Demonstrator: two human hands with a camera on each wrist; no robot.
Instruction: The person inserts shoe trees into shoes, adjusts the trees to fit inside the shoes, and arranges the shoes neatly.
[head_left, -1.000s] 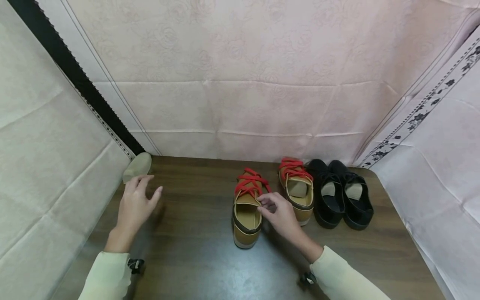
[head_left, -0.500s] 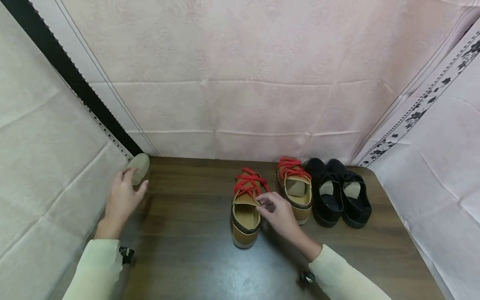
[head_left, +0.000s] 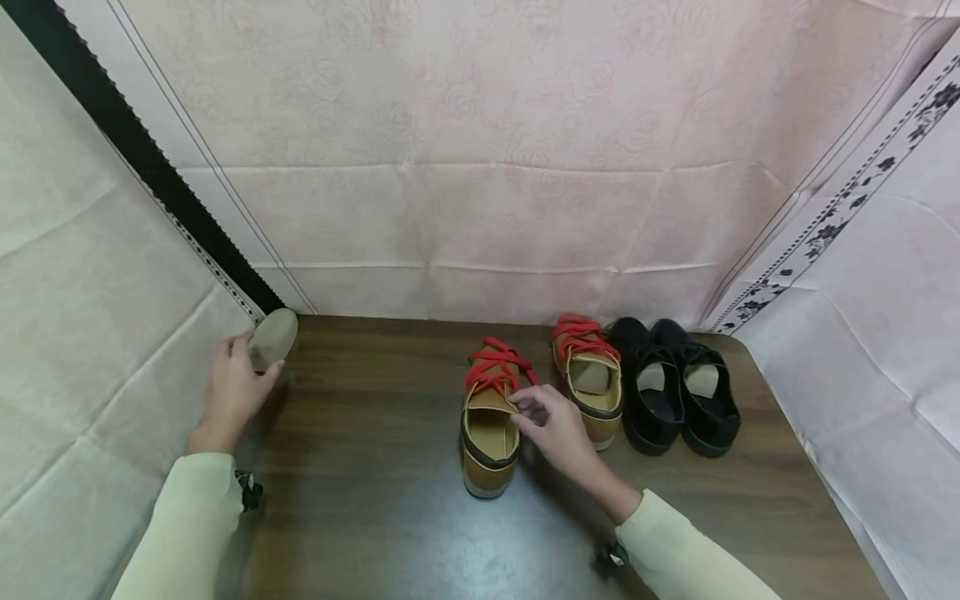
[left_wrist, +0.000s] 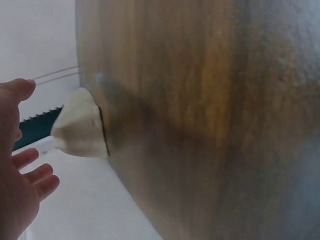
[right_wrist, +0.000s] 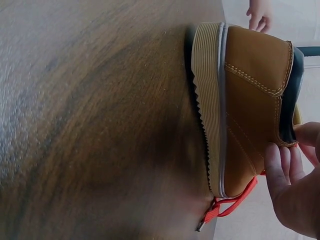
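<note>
On the brown tabletop stands a tan shoe (head_left: 487, 475) with red laces. My right hand (head_left: 558, 432) pinches the side edge of its collar between thumb and fingers, as the right wrist view of the shoe (right_wrist: 250, 100) shows. In the far left corner stands a beige, rounded piece (head_left: 274, 337), like a shoe insert. My left hand (head_left: 231, 390) reaches just beside it, fingers spread and thumb apart. From the left wrist, a gap shows between the fingers and the beige piece (left_wrist: 80, 125).
A second tan shoe (head_left: 600, 400) with red laces stands to the right, a beige insert inside. Beside it are two black shoes (head_left: 712, 425), also with beige inserts. Pale cloth walls (head_left: 465, 167) enclose the back and sides of the wooden table (head_left: 360, 500).
My left hand has moved left and slightly down, coming alongside the beige piece in the corner. The right hand keeps its pinch on the tan shoe, which has not moved.
</note>
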